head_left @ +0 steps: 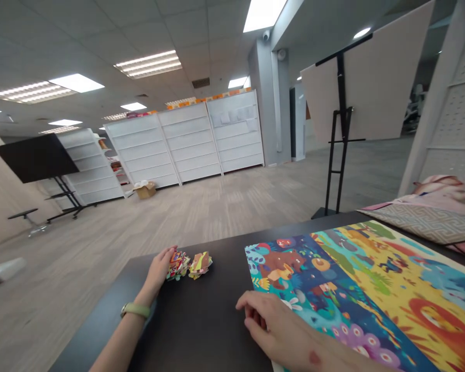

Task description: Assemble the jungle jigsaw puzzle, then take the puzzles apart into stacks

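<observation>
My left hand [159, 269] rests on the dark table [201, 325], its fingertips against a small heap of multicoloured jigsaw pieces [178, 265]. A second small heap of pieces [200, 264] lies just to the right, apart from my hand. My right hand [265, 320] lies loosely curled at the left edge of a large, bright jigsaw puzzle with an animal scene [352, 289]. No piece shows in that hand. A pale green band [135, 310] circles my left wrist.
A folded patterned cloth [422, 222] lies past the puzzle at the table's far right. Beyond the table edge stand a black easel with a pale board [343, 103], white shelving units [182, 144], a cardboard box [145, 190] and a black screen on a stand [34, 157].
</observation>
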Motion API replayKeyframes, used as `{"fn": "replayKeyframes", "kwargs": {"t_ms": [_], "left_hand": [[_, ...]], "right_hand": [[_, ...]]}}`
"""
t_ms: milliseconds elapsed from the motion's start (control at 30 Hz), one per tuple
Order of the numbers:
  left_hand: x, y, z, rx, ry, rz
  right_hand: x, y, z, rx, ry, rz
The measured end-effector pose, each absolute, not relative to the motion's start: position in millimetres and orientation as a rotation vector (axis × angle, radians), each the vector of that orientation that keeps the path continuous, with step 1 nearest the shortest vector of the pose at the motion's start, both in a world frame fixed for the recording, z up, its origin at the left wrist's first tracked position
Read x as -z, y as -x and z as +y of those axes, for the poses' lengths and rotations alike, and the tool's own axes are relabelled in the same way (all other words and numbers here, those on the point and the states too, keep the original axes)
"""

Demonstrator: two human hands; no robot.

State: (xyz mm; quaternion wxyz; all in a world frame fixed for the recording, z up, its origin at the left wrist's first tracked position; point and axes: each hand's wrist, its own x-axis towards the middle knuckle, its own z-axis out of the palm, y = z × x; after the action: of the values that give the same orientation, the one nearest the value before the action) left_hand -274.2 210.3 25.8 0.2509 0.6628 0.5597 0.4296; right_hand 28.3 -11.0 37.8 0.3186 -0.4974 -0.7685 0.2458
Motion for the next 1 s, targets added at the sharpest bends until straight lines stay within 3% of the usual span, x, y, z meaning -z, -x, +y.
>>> {"fn": "replayKeyframes", "kwargs": {"t_ms": [233,467,600,700,867,1000], "left_hand": [[-42.4,275.2,193.5,-1.412,-2.156,1.531],[-55.9,232.6,148.4,-1.504,-2.605,0.995],[-59.5,196.9,111.1,-1.229,-2.734,0.654],[-61.6,176.2,83.9,-0.92,-2.728,0.536],[-58.6,161.7,61.1,-0.495,-2.662,0.557],[-56.6,162.0,64.1,-0.258,-2.628,0.608]], "right_hand": [[-37.7,-39.4,-0.2,-0.511,1.267,-2.085],[-65.6,-129.9,22.2,-0.55,1.771,-2.09],[-65.1,-157.5,13.5,-0.624,2.022,-2.05],[-56.5,-138.9,-0.9,-0.462,2.041,-2.065],[-42.0,-102.1,-8.8,-0.253,1.863,-2.151],[-35.8,-123.1,20.0,-0.168,1.828,-2.085]]}}
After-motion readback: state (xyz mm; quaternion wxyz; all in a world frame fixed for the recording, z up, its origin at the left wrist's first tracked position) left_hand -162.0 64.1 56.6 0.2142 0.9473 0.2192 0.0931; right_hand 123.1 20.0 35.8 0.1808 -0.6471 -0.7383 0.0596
